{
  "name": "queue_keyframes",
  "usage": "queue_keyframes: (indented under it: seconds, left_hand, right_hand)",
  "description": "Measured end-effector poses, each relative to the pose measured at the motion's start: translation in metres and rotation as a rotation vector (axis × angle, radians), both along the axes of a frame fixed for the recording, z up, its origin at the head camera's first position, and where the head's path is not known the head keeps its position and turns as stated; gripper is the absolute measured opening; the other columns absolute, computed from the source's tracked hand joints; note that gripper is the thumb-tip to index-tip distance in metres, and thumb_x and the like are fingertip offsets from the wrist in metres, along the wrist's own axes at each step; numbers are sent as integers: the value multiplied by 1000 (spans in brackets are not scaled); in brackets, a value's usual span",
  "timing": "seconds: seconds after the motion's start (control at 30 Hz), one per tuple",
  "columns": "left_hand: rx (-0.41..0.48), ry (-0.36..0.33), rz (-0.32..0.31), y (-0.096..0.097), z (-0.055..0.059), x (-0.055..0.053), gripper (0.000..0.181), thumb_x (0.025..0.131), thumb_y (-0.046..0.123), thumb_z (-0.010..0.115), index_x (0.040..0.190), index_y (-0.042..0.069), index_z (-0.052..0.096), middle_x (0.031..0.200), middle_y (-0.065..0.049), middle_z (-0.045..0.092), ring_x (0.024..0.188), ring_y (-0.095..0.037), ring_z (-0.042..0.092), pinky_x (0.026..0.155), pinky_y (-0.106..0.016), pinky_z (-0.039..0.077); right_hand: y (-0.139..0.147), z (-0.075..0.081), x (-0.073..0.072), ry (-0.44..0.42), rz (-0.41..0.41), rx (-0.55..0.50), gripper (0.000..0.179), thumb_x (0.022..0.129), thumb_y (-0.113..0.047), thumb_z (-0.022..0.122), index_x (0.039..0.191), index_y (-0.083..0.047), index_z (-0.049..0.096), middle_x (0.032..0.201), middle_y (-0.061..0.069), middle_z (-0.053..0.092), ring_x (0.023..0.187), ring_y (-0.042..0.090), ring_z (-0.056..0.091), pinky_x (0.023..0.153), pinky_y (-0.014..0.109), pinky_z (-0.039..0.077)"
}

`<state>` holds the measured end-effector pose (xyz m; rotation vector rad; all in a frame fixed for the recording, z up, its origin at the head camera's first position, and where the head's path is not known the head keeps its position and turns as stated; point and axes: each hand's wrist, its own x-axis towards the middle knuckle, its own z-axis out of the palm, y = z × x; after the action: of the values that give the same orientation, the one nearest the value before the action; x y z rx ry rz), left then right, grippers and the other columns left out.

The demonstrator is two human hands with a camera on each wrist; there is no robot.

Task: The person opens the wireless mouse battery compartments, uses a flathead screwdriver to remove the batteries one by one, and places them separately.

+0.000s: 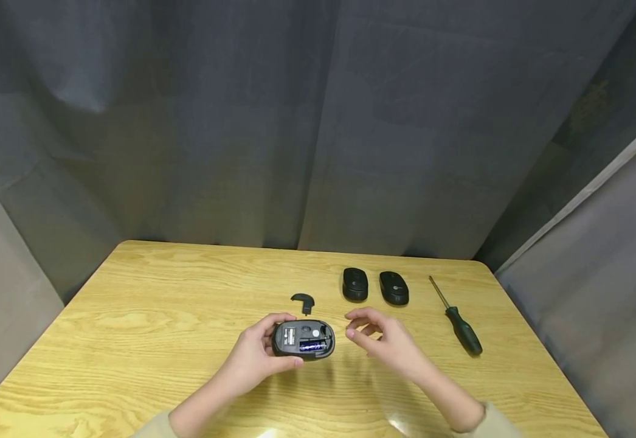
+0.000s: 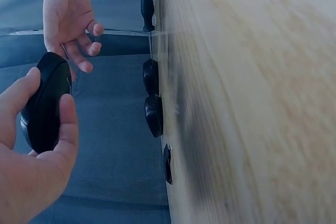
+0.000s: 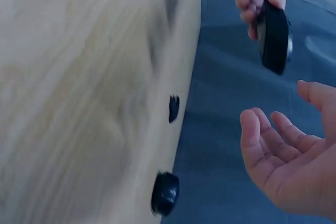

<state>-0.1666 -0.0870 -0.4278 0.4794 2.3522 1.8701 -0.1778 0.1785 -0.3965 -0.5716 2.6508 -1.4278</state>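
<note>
My left hand (image 1: 255, 356) grips a black wireless mouse (image 1: 306, 330) by its end and sides, underside facing up and tilted toward me. In the mouse's uncovered bay lies a blue battery (image 1: 312, 345). To the right, apart from the mouse, my right hand (image 1: 386, 340) hovers with loosely bent fingers; the right wrist view shows a gap between its thumb (image 3: 315, 94) and fingers, nothing held. Just beyond the mouse, the black battery cover (image 1: 304, 300) with its narrow tab lies on the wooden table (image 1: 186, 304).
Two more black mice, a left one (image 1: 355, 285) and a right one (image 1: 394, 288), sit top side up toward the back of the table. A screwdriver (image 1: 463, 331) with a dark green handle lies at the right. Grey curtains (image 1: 230, 121) hang behind and beside the table.
</note>
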Motion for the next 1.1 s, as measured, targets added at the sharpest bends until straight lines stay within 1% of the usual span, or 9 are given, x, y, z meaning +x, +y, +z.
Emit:
queue_keyframes:
  seconds: [0.07,0.2,0.37,0.5,0.67,0.8,1.0,1.03,1.1]
  left_hand:
    - [4,-5,4,0,0,1,68,65,15,86,125,14,55,115,-14,63,90,-20,64,78,-21,56]
    - [22,-14,6,-1,0,1,69,65,12,85,126,13,54,114,-15,63,90,-20,65,79,-21,56]
    - [36,-28,4,-2,-1,1,71,66,10,84,129,10,52,114,-16,62,90,-21,65,79,-22,56]
    - [41,-45,7,-3,-1,0,73,66,10,84,130,9,50,113,-18,62,91,-22,65,78,-23,57]
    - [90,-70,11,-4,2,0,73,65,5,84,130,6,50,112,-22,62,91,-23,66,73,-26,58]
    - [106,-83,12,-6,4,1,75,64,5,84,130,6,50,112,-22,62,89,-23,66,72,-27,59]
    - [131,-113,15,-8,5,-1,75,66,3,83,132,8,48,110,-21,64,86,-23,68,69,-30,59]
    - [135,-118,17,-9,5,-2,74,66,2,82,132,8,48,110,-21,63,86,-24,67,70,-30,59]
    - [139,-121,21,-9,5,-2,74,66,1,82,132,7,48,111,-22,63,88,-25,67,72,-30,59]
  right_hand:
    - [5,3,-1,62,-25,43,32,89,-31,65,114,-11,62,99,3,68,83,17,63,58,25,55]
    - [14,10,-3,138,-89,107,30,88,-32,66,113,-15,62,98,-3,67,83,13,62,64,24,53]
    - [29,17,-6,227,-130,141,29,89,-25,66,114,-12,61,99,0,67,82,13,61,67,25,53]
    - [45,23,-9,250,-173,166,32,90,-28,65,118,-13,60,103,3,67,85,13,60,66,24,52]
    - [66,27,-15,274,-246,215,36,90,-33,64,120,-13,59,107,3,67,88,13,59,68,24,54]
    - [81,26,-19,314,-287,217,36,89,-28,65,120,-9,60,109,8,66,88,14,59,68,23,54]
    - [98,21,-23,341,-327,208,38,89,-27,66,121,-8,58,114,11,64,94,23,59,69,16,51]
    - [101,19,-24,347,-335,208,38,89,-26,66,122,-8,58,115,11,63,95,22,58,69,14,51]
    - [107,16,-25,349,-357,213,40,89,-26,65,124,-8,57,118,11,62,95,14,57,70,13,51]
